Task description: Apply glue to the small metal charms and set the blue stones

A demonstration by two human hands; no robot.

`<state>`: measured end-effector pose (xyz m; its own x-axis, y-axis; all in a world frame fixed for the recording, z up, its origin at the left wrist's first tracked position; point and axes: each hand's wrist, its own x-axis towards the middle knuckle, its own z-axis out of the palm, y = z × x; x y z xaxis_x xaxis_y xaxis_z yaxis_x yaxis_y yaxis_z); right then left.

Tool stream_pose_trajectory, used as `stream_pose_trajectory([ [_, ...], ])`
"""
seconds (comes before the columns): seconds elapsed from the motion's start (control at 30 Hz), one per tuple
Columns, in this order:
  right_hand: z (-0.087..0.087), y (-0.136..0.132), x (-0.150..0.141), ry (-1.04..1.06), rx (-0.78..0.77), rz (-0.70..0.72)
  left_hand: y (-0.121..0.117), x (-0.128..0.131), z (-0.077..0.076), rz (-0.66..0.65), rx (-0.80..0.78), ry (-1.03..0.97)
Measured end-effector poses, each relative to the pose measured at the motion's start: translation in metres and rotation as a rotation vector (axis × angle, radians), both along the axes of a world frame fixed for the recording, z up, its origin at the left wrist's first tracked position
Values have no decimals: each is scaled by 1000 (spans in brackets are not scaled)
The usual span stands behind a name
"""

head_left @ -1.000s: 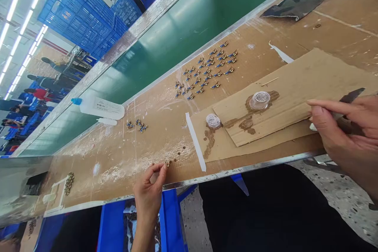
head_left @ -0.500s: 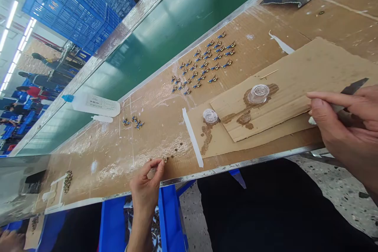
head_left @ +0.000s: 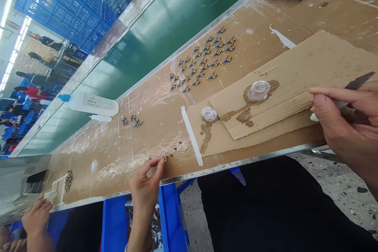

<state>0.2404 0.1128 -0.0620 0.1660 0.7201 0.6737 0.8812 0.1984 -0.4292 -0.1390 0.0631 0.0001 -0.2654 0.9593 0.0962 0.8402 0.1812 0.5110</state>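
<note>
My left hand [head_left: 147, 186] rests at the near edge of the brown worktable [head_left: 153, 110], thumb and forefinger pinched at a small brass piece [head_left: 164, 158] in a short row of such pieces. My right hand [head_left: 345, 126] is closed on a thin dark metal tool [head_left: 356, 84] at the right end of a cardboard sheet [head_left: 295, 78]. Two small clear round caps [head_left: 258, 90] sit on the cardboard beside brown glue stains. Several blue-and-gold small parts [head_left: 203, 63] lie in rows farther back, and a few more [head_left: 132, 121] lie to the left.
A white glue bottle with a blue cap [head_left: 91, 104] lies by the green conveyor belt [head_left: 177, 19]. A pile of brass parts [head_left: 68, 180] sits far left, near another person's hand [head_left: 37, 216]. Blue crates [head_left: 67, 4] stand behind. A blue bin [head_left: 171, 220] is under the table.
Another person's hand has come into view at the lower left. My left hand stays pinched at the brass pieces; my right hand has barely shifted.
</note>
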Motion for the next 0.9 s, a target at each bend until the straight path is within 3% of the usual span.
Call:
stream_pose_trajectory([
  [0.3, -2, 0, -1, 11, -4, -14, 4, 1, 0, -10, -19, 42],
  [0.9, 8, 3, -2, -14, 24, 30, 19, 3, 13, -292, -37, 355],
])
